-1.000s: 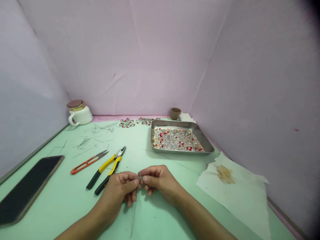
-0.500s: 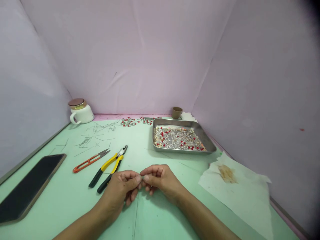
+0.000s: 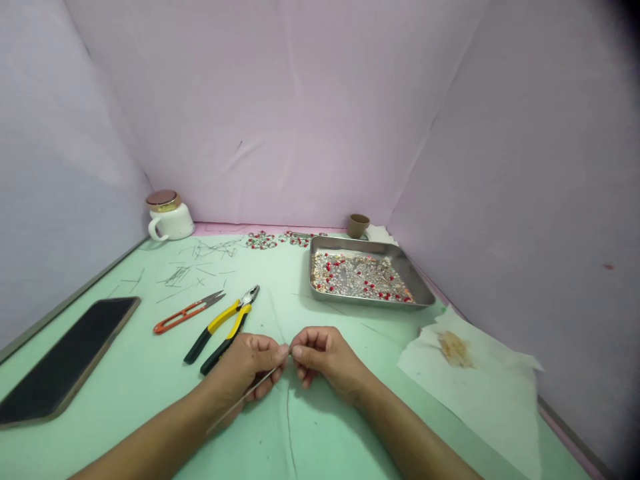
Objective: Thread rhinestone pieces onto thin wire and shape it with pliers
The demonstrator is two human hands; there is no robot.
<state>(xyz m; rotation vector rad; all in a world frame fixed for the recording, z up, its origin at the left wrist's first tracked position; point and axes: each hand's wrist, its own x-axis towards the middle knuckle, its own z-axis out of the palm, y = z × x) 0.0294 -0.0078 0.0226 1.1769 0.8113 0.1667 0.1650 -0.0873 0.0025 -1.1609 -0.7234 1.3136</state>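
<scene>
My left hand (image 3: 247, 370) and my right hand (image 3: 323, 357) meet fingertip to fingertip low over the green table (image 3: 125, 380), both pinched closed. Between them they hold a thin metal wire (image 3: 250, 395) that slants down to the left across my left hand. Whether a small bead sits at the pinch I cannot make out. Yellow-handled pliers (image 3: 225, 328) lie just left of my left hand, orange thread snips (image 3: 186, 312) beyond them.
A steel tray (image 3: 420, 293) of small red and pale beads stands at the back right. A phone (image 3: 65, 360) lies at the left, a lidded white mug (image 3: 169, 217) and a small brown cup (image 3: 359, 225) at the back. Cut wires (image 3: 180, 273), beaded pieces (image 3: 263, 240) and tissue paper (image 3: 475, 380).
The wire, which hung straight down from the pinch, now slants out to the lower left. Both hands stay together; the view has shifted a little.
</scene>
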